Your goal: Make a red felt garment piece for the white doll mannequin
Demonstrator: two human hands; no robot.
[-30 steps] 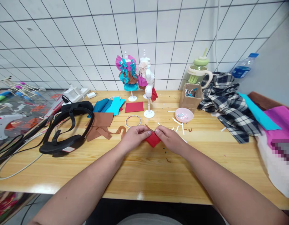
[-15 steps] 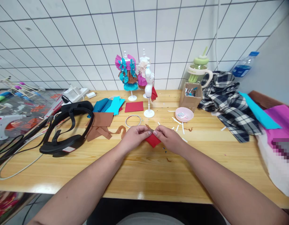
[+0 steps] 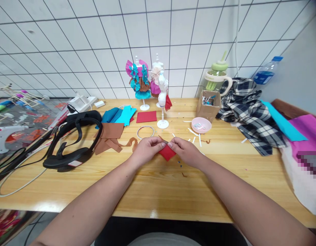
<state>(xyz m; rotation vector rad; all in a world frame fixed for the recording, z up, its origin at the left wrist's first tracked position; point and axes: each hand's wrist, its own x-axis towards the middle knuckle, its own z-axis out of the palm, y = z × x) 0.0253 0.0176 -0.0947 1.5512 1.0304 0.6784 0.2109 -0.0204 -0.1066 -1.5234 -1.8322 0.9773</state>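
Between my two hands is a piece of red crepe paper [image 3: 167,153], its pointed lower corner hanging toward me. My left hand [image 3: 150,147] pinches its upper left edge between thumb and fingers. My right hand [image 3: 183,149] pinches the upper right edge the same way, and the two thumbs nearly meet. A thin brownish bit shows at the top edge between the fingertips, too small to make out. Just beyond stands a small white dress-form mannequin [image 3: 162,89] with a red scrap behind it. Left of it lies a flat red rectangle [image 3: 146,117].
Two dressed mannequins [image 3: 142,82] stand by the tiled wall. Brown strips [image 3: 112,131], a metal ring [image 3: 145,127] and a black headset [image 3: 73,140] lie to the left. A pink dish [image 3: 201,130], cardboard box [image 3: 208,107] and checked cloth [image 3: 246,109] are at the right.
Both hands keep their pinch on the red paper. Only a slight shift of the fingers along its top edge shows; everything else stays put.
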